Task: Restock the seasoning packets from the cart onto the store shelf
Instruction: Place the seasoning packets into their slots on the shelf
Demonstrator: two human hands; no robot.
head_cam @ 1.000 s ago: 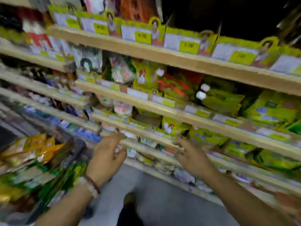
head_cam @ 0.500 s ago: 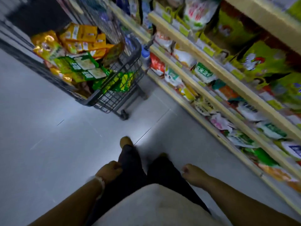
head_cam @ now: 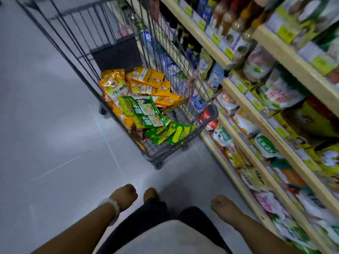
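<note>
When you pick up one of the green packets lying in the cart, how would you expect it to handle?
The green packets look like flat glossy pouches, so probably light, floppy and a bit slippery. They overlap loosely in the cart, so neighbours may slide.

A shop aisle: wooden shelves point(head_cam: 236, 99) along the right of the frame carry rows of bagged goods and bottles point(head_cam: 227, 17) behind yellow price tags point(head_cam: 229, 53), and a wire shopping cart point(head_cam: 183, 149) stands at upper centre on grey floor tiles point(head_cam: 45, 125).

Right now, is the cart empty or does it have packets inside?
Not empty. The cart holds a pile of orange packets and green packets in its basket. Neither hand holds any.
</note>
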